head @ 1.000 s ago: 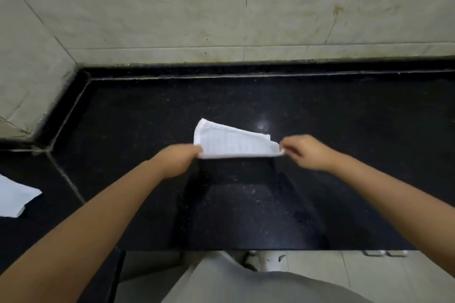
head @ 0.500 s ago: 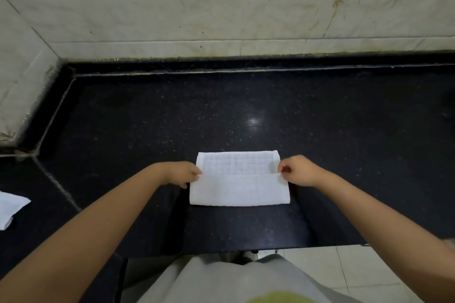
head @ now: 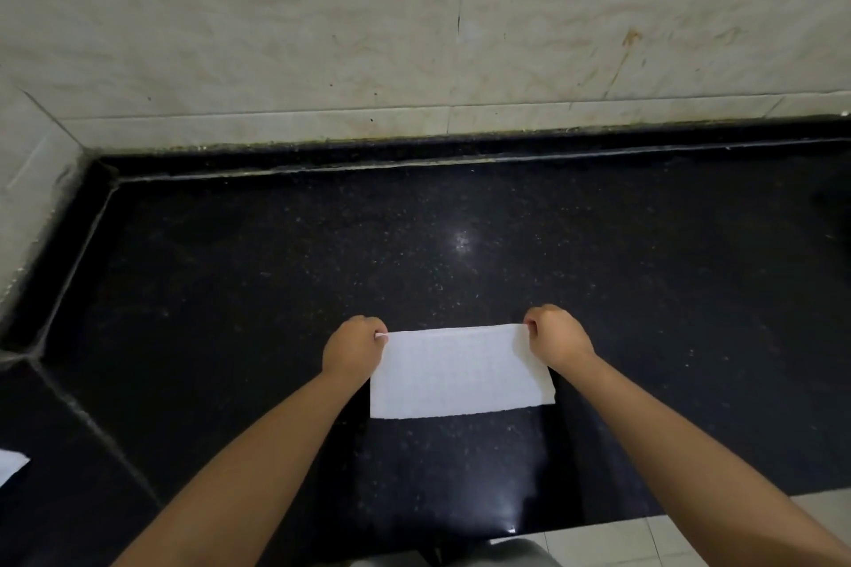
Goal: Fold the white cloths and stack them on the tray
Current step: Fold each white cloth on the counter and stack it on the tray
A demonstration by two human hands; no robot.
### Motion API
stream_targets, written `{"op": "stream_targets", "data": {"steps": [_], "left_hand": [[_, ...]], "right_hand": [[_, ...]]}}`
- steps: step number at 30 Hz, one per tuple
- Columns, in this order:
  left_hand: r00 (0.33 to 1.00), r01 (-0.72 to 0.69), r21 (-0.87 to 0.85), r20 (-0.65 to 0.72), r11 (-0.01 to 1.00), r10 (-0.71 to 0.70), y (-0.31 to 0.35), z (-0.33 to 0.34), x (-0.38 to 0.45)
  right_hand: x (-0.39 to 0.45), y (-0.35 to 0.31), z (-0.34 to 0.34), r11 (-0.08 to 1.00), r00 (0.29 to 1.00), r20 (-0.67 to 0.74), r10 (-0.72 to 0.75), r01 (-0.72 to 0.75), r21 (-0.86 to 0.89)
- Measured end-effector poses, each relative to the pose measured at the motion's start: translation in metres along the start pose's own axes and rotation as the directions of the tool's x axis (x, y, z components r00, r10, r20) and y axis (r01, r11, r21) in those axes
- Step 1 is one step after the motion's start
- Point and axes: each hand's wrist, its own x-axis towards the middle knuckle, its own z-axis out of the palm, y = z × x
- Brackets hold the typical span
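Head view: both hands' grip has drawn the white cloth [head: 458, 371] farther back.

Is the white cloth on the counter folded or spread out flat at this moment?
Cannot tell. The cloth lies flat, a neat rectangle; layers don't show. Left hand and right hand pinch its far corners.

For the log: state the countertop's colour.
Black with fine pale speckles, the countertop; seen in the head view.

Dim overall; an overhead light glints on the glossy black table [head: 460, 239] and its near edge. The forearms cast soft shadows. Wide-angle distortion bends the edges.
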Motion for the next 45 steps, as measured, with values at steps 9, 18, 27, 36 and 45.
{"op": "stream_targets", "data": {"steps": [9, 18, 27, 36, 45], "left_hand": [[0.99, -0.14, 0.082, 0.027, 0.987, 0.139, -0.007, 0.003, 0.012], [0.974, -0.225, 0.436, 0.105, 0.871, 0.2, 0.003, 0.006, 0.006], [0.974, -0.216, 0.196, -0.029, 0.957, 0.225, 0.015, -0.066, 0.0], [0.758, -0.537, 0.452, -0.112, 0.712, 0.643, -0.027, -0.046, -0.037], [0.859, -0.455, 0.464, 0.004, 0.76, 0.512, -0.052, 0.007, -0.056]], "right_hand": [[0.002, -0.007, 0.004, 0.997, 0.997, -0.043, 0.07, -0.069, 0.017], [-0.005, -0.006, 0.008, 0.969, 0.998, -0.049, -0.048, 0.034, -0.246], [-0.002, -0.017, -0.057, 0.96, 0.943, -0.182, -0.278, 0.276, -0.037], [-0.041, 0.007, -0.005, 0.874, 0.775, -0.418, -0.473, 0.474, -0.109], [-0.065, 0.0, 0.026, 0.997, 0.974, -0.224, -0.03, 0.013, -0.08]]}}
